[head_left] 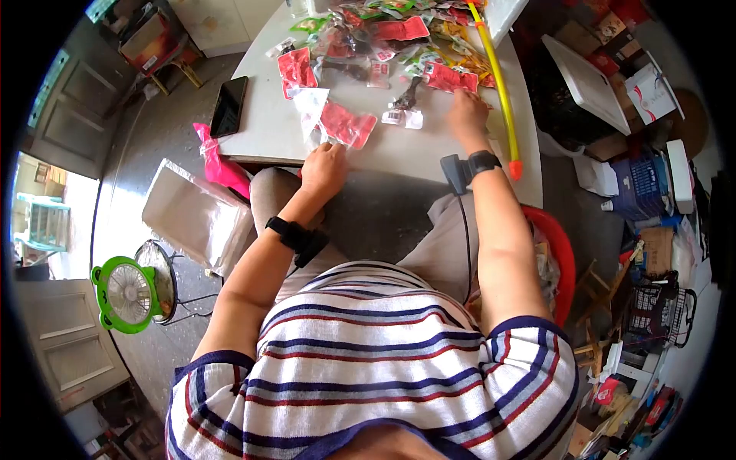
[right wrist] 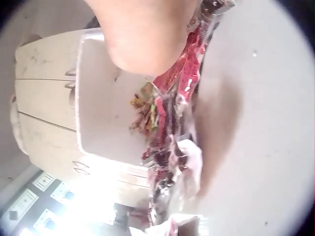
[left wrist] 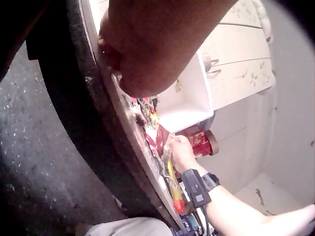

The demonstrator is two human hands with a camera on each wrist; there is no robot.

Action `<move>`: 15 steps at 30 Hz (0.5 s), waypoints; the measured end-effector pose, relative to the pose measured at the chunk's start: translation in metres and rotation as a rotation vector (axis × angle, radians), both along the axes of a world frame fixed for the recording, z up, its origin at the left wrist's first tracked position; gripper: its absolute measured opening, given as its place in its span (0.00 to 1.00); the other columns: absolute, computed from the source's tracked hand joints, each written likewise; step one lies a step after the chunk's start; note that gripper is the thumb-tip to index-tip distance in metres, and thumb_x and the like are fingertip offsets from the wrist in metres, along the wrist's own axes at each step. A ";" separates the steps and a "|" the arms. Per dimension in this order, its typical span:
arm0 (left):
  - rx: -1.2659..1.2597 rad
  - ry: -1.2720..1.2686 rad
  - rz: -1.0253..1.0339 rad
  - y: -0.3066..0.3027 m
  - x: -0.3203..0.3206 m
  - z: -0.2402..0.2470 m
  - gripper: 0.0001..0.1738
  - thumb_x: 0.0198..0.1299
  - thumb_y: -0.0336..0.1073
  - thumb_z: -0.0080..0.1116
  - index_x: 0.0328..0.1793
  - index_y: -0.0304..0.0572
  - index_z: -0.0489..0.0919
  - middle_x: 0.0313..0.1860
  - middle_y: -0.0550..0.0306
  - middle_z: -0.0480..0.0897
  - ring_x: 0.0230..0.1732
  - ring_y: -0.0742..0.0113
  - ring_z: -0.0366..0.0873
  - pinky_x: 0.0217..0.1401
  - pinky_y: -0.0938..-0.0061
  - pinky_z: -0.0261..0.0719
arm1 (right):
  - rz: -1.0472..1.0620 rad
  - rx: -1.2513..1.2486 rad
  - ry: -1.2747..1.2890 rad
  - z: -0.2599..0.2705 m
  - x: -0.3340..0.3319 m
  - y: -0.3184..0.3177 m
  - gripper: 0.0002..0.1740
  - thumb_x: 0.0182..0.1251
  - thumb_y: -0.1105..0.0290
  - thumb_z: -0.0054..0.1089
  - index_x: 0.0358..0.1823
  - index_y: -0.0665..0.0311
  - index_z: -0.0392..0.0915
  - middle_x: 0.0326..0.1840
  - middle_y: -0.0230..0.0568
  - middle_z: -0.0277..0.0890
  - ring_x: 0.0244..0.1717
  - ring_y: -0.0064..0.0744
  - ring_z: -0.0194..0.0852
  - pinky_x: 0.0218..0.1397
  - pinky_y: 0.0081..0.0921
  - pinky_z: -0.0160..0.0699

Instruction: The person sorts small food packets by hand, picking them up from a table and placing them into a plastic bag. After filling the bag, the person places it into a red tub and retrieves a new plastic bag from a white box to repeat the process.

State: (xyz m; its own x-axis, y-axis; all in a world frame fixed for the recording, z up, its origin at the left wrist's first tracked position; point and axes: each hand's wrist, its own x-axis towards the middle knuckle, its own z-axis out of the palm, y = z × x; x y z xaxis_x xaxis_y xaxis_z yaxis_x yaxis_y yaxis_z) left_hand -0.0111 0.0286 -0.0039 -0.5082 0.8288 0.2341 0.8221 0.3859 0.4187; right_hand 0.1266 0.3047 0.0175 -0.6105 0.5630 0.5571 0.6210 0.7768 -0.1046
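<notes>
In the head view my left hand (head_left: 325, 170) has curled fingers at the lower edge of a clear-margined red packet (head_left: 349, 125), pinching it near the table's front edge. A white flap (head_left: 310, 106) overlaps that packet's upper left side. My right hand (head_left: 468, 121) pinches another flat red packet (head_left: 451, 78) by its near side, farther right. This packet (right wrist: 189, 73) shows below the hand in the right wrist view. Between the hands lies a dark piece in clear wrap with a white label (head_left: 402, 117). A third red packet (head_left: 297, 72) lies left of the pile.
Several colourful packets are heaped at the table's back (head_left: 360, 31). A yellow tube with an orange tip (head_left: 502, 100) runs along the right side. A white foam box (right wrist: 108, 103) stands beyond the pile. A dark phone (head_left: 229, 106) lies at the left edge, above a pink bag (head_left: 222, 165).
</notes>
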 end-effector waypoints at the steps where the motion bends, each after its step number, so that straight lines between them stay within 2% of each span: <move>1: -0.012 -0.007 0.002 0.001 0.001 0.002 0.10 0.47 0.36 0.46 0.34 0.41 0.71 0.29 0.46 0.72 0.33 0.48 0.71 0.35 0.61 0.69 | 0.035 0.015 0.072 0.006 0.000 0.000 0.07 0.48 0.72 0.43 0.28 0.62 0.70 0.28 0.42 0.72 0.35 0.44 0.68 0.36 0.40 0.65; 2: 0.002 0.001 0.015 0.001 0.003 0.006 0.10 0.47 0.36 0.47 0.34 0.41 0.71 0.29 0.46 0.72 0.33 0.48 0.71 0.36 0.61 0.69 | 0.076 0.081 0.183 0.011 0.003 -0.004 0.08 0.50 0.71 0.43 0.30 0.62 0.70 0.27 0.45 0.72 0.32 0.46 0.69 0.34 0.37 0.67; 5: 0.082 0.019 0.013 -0.002 0.010 0.020 0.13 0.46 0.37 0.49 0.38 0.41 0.70 0.31 0.46 0.72 0.34 0.49 0.71 0.36 0.63 0.70 | 0.165 -0.040 0.394 0.038 0.013 -0.025 0.09 0.52 0.69 0.43 0.34 0.62 0.71 0.28 0.46 0.72 0.34 0.46 0.69 0.36 0.37 0.68; 6: 0.134 0.025 -0.015 -0.002 0.011 0.020 0.15 0.45 0.37 0.51 0.40 0.41 0.70 0.32 0.47 0.73 0.34 0.50 0.71 0.36 0.64 0.70 | 0.132 -0.229 0.375 0.047 0.017 -0.030 0.11 0.53 0.68 0.43 0.37 0.62 0.70 0.30 0.48 0.72 0.35 0.47 0.70 0.36 0.37 0.68; 7: 0.187 0.031 -0.043 -0.002 0.013 0.023 0.17 0.45 0.37 0.53 0.42 0.41 0.70 0.33 0.48 0.73 0.34 0.51 0.71 0.36 0.66 0.70 | 0.153 -0.291 0.398 0.057 0.021 -0.042 0.11 0.53 0.68 0.43 0.37 0.62 0.70 0.31 0.49 0.72 0.34 0.48 0.70 0.36 0.37 0.68; 9: 0.171 -0.205 -0.128 0.002 0.026 0.040 0.22 0.45 0.37 0.55 0.48 0.40 0.67 0.37 0.49 0.72 0.38 0.55 0.71 0.39 0.68 0.70 | 0.193 -0.416 0.445 0.071 0.024 -0.072 0.11 0.54 0.69 0.42 0.37 0.63 0.69 0.31 0.50 0.72 0.34 0.49 0.70 0.35 0.37 0.68; 11: 0.227 -0.481 -0.210 0.007 0.044 0.043 0.27 0.46 0.37 0.56 0.52 0.40 0.63 0.43 0.50 0.70 0.42 0.59 0.69 0.43 0.69 0.69 | 0.342 -0.460 0.484 0.067 0.021 -0.097 0.10 0.55 0.70 0.43 0.38 0.64 0.69 0.29 0.52 0.71 0.32 0.47 0.71 0.34 0.33 0.69; 12: 0.292 -0.639 -0.248 0.010 0.052 0.039 0.29 0.46 0.37 0.57 0.54 0.40 0.60 0.46 0.51 0.68 0.45 0.60 0.68 0.46 0.69 0.68 | 0.381 -0.535 0.450 0.073 0.022 -0.119 0.10 0.55 0.71 0.44 0.37 0.69 0.69 0.30 0.46 0.71 0.32 0.34 0.71 0.35 0.25 0.68; 13: 0.358 -0.797 -0.285 0.013 0.057 0.034 0.31 0.46 0.37 0.57 0.56 0.39 0.58 0.50 0.51 0.66 0.48 0.61 0.66 0.48 0.69 0.67 | 0.379 -0.673 0.434 0.072 0.020 -0.139 0.10 0.57 0.70 0.43 0.37 0.69 0.69 0.29 0.45 0.70 0.31 0.35 0.70 0.35 0.25 0.68; 14: 0.408 -1.116 -0.425 0.016 0.057 0.030 0.32 0.50 0.40 0.54 0.58 0.40 0.54 0.56 0.51 0.60 0.55 0.60 0.61 0.53 0.66 0.64 | 0.495 -0.665 0.376 0.065 0.021 -0.152 0.11 0.59 0.69 0.42 0.37 0.69 0.68 0.30 0.45 0.69 0.31 0.35 0.69 0.35 0.25 0.68; 15: 0.467 -1.373 -0.430 0.017 0.059 0.030 0.31 0.51 0.41 0.53 0.58 0.41 0.54 0.55 0.51 0.61 0.55 0.60 0.61 0.53 0.66 0.64 | 0.588 -0.729 0.326 0.067 0.020 -0.165 0.10 0.58 0.70 0.43 0.38 0.69 0.68 0.30 0.46 0.69 0.32 0.39 0.69 0.36 0.27 0.67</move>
